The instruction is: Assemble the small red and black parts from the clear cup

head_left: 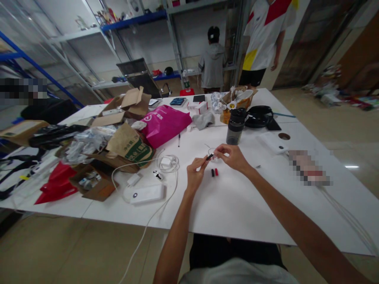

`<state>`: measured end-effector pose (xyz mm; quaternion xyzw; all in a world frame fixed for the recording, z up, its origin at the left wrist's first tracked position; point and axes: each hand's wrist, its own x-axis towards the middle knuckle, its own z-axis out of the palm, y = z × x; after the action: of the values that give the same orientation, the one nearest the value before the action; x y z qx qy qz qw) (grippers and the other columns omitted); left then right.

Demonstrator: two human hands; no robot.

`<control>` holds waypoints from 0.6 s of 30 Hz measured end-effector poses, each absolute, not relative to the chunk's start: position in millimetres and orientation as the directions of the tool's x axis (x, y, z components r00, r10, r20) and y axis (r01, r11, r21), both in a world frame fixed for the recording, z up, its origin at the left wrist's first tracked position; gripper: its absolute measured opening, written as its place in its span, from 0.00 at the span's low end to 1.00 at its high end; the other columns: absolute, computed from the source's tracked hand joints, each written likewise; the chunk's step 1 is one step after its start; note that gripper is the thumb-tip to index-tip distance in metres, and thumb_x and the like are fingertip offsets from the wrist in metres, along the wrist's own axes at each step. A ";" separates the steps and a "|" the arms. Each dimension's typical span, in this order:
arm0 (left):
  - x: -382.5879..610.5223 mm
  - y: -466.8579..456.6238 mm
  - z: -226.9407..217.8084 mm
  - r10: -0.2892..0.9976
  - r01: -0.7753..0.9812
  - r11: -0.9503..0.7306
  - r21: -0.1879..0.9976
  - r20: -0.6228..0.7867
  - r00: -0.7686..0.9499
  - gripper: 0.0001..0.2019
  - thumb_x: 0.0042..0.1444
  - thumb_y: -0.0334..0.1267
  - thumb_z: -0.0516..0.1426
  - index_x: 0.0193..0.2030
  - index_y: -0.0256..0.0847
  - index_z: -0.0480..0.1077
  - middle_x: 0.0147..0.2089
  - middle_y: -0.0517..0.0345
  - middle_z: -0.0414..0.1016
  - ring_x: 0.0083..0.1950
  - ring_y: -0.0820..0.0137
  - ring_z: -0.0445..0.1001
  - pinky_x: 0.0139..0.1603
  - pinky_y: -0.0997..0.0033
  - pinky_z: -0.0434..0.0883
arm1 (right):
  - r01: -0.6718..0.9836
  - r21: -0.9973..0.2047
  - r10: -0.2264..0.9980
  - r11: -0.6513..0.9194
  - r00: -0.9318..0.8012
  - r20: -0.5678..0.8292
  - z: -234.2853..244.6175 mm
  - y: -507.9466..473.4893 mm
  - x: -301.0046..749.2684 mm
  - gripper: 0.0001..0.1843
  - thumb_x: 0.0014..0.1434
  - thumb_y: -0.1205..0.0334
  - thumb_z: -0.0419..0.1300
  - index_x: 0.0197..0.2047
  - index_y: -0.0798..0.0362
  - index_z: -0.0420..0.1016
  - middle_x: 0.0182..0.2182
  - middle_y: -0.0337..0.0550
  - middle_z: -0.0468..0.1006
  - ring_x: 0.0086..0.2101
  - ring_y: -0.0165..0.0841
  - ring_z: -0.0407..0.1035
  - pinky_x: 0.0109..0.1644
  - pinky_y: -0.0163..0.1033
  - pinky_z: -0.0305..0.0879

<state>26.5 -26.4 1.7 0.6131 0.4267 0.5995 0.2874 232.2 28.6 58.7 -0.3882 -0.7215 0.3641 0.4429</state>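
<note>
Above the white table [233,205], my left hand [195,172] pinches a small black stick-like piece [209,156] that points up and to the right. My right hand [233,157] is close beside it, thumb and fingers pressed together on something thin and clear that I cannot make out. A thin pale loop shows just behind the fingertips. Below the hands, a short black piece [212,172] and a short red piece [216,172] lie side by side on the table. A dark tumbler [235,127] stands upright just beyond my right hand.
On the left are a white power bank [148,195], a coiled white cable [168,163], a small cardboard box [94,183] and a brown paper bag [130,146]. Behind lies a pink bag [166,125]. A tape roll [284,136] rests at right. Two people stand beyond the table.
</note>
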 end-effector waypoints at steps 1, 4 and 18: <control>24.4 -26.0 1.7 0.854 0.204 -0.480 0.853 0.508 -0.115 0.15 0.69 0.47 0.66 0.59 0.49 0.85 0.51 0.50 0.89 0.51 0.60 0.83 0.57 0.54 0.78 | 0.239 -0.864 0.874 0.443 -0.331 0.357 62.6 34.2 226.7 0.15 0.68 0.47 0.67 0.38 0.51 0.84 0.32 0.45 0.86 0.32 0.38 0.78 0.42 0.44 0.75; 19.3 -26.2 2.6 0.820 0.277 -0.484 0.830 0.540 -0.187 0.14 0.70 0.46 0.65 0.60 0.51 0.85 0.50 0.51 0.89 0.49 0.60 0.82 0.54 0.56 0.79 | 0.246 -0.854 0.847 0.458 -0.411 0.336 72.3 50.4 214.1 0.14 0.68 0.50 0.66 0.38 0.51 0.83 0.31 0.44 0.85 0.29 0.36 0.76 0.38 0.41 0.73; 19.0 -23.5 8.5 0.865 0.353 -0.350 0.868 0.444 -0.234 0.15 0.73 0.49 0.62 0.57 0.46 0.84 0.56 0.48 0.86 0.56 0.58 0.82 0.61 0.56 0.77 | 0.348 -0.651 0.707 0.674 -0.560 0.432 123.2 79.3 218.8 0.10 0.72 0.56 0.65 0.42 0.51 0.84 0.37 0.45 0.86 0.34 0.37 0.75 0.42 0.42 0.69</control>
<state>19.0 -23.5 8.5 0.5785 0.5261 0.5834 0.2195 218.8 79.3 123.2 -0.3120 -0.8453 0.2562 0.3500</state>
